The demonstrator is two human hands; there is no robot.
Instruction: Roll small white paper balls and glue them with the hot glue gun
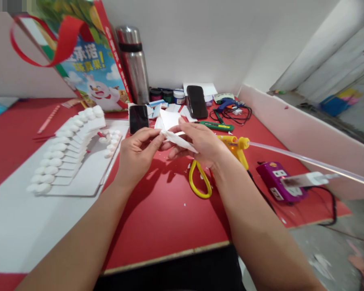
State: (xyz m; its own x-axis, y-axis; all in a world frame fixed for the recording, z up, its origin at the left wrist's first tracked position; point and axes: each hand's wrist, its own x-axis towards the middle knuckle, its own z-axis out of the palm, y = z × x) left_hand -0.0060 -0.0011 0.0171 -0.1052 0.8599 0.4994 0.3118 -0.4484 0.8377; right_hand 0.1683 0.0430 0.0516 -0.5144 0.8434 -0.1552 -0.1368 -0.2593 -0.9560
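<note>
Between my hands is a thin, folded piece of white paper [180, 141], held just above the table. My left hand [139, 151] pinches its left end between thumb and fingertips. The right end rests in my right hand [202, 139], with the fingers curled around it and partly hidden. Just right of my right hand lies a yellow glue gun [237, 147] with a long clear glue stick [306, 161] sticking out of its back. Below that hand are yellow-handled scissors [197, 190], their blades hidden. To my left stands a white stepped model [69, 161] edged with cotton balls.
On the red table [166, 226], a phone [138, 118], a dark case [196, 101], paper scraps [169, 120] and a green utility knife [216, 126] lie behind my hands. A steel flask [135, 68] stands beside a printed bag [94, 76]. A purple power block [280, 182] sits right.
</note>
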